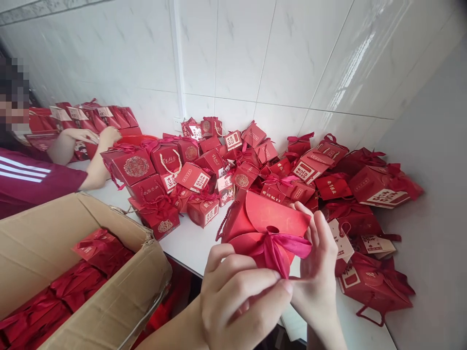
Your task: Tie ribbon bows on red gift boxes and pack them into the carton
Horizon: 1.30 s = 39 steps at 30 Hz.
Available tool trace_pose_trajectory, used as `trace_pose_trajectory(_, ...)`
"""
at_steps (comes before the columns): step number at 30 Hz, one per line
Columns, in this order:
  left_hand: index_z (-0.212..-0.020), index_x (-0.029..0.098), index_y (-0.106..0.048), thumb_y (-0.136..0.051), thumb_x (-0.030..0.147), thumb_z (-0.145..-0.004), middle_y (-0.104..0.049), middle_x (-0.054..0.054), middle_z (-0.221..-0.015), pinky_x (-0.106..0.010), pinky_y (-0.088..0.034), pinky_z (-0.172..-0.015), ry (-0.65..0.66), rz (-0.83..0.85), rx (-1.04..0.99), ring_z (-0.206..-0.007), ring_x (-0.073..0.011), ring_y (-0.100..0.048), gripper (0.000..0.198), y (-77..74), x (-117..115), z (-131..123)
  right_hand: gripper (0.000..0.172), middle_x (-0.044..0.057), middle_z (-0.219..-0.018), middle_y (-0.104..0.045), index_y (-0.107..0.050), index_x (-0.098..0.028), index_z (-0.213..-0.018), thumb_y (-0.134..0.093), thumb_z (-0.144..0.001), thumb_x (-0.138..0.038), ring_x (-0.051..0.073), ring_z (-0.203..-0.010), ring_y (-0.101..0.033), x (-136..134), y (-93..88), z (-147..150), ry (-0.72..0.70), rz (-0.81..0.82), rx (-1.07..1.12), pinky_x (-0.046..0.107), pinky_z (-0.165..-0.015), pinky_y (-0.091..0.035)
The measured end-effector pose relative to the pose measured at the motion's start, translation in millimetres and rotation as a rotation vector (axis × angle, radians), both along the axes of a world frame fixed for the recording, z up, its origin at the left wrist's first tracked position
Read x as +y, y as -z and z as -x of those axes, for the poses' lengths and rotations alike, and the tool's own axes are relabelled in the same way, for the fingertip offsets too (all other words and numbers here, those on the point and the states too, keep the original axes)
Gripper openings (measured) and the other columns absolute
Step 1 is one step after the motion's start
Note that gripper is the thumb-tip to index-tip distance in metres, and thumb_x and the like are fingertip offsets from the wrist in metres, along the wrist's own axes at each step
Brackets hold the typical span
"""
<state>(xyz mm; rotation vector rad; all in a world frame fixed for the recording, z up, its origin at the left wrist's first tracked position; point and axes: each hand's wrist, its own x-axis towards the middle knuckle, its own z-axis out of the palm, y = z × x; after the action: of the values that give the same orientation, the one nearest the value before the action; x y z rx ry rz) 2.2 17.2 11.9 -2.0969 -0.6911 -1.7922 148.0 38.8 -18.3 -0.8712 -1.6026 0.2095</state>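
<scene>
I hold a red paper gift box (255,221) with rounded top flaps just above the table's near edge. A magenta ribbon (282,248) runs through the flaps. My left hand (237,296) pinches the ribbon's lower end between thumb and fingers. My right hand (317,265) is wrapped round the box's right side, its fingers curled on the flap and the ribbon. Behind the box, a big pile of finished red gift boxes (255,165) with ribbons and white tags covers the white table (189,245).
An open cardboard carton (109,301) at the lower left holds flat red boxes with ribbons. At the far left another person in a dark red shirt (32,177) has both hands on red boxes by a second pile (91,116). White tiled wall stands behind.
</scene>
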Motion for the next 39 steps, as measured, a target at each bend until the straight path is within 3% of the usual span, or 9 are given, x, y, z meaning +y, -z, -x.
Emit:
trace_pose_trajectory(7,-0.086,0.013,-0.066,-0.06,-0.001,-0.075,-0.068,-0.001,-0.078,-0.03,-0.046,-0.068,-0.01,0.026,-0.019,-0.07,-0.0103,-0.06,0.019,4.8,-2,2,0.1,0.008,-0.149,-0.027,-0.016,-0.035,-0.144,-0.078,-0.067,-0.025,0.032,-0.135,-0.029,3,5.5,5,-0.055,0.03,0.057,0.054,-0.104,-0.036)
trace_pose_trajectory(16,-0.087,0.011,-0.067,-0.062,-0.001,-0.073,-0.067,-0.003,-0.079,-0.031,-0.045,-0.069,-0.004,-0.023,0.034,-0.071,-0.0113,-0.059,0.02,8.2,5,6,0.099,0.009,-0.146,-0.033,-0.016,-0.035,-0.144,-0.078,-0.067,-0.025,0.032,-0.135,-0.03,6,7.1,7,-0.061,0.033,0.061,0.058,-0.107,-0.029)
trace_pose_trajectory(30,-0.086,0.011,-0.066,-0.063,0.001,-0.074,-0.068,-0.003,-0.078,-0.03,-0.046,-0.069,-0.002,-0.011,0.059,-0.069,-0.0108,-0.061,0.016,3.0,1,6,0.092,0.009,-0.147,-0.03,-0.019,-0.033,-0.144,-0.074,-0.071,-0.028,0.029,-0.134,-0.034,-1,3.3,8,-0.044,0.01,0.078,0.051,-0.103,-0.039)
trace_pose_trajectory(39,-0.084,0.011,-0.068,-0.062,-0.001,-0.073,-0.068,-0.002,-0.079,-0.03,-0.045,-0.069,0.009,-0.043,-0.03,-0.071,-0.0103,-0.06,0.017,1.8,-3,0,0.098,0.009,-0.149,-0.027,-0.016,-0.034,-0.145,-0.077,-0.068,-0.028,0.032,-0.135,-0.032,-6,1.5,7,-0.027,0.02,0.081,0.052,-0.101,-0.042)
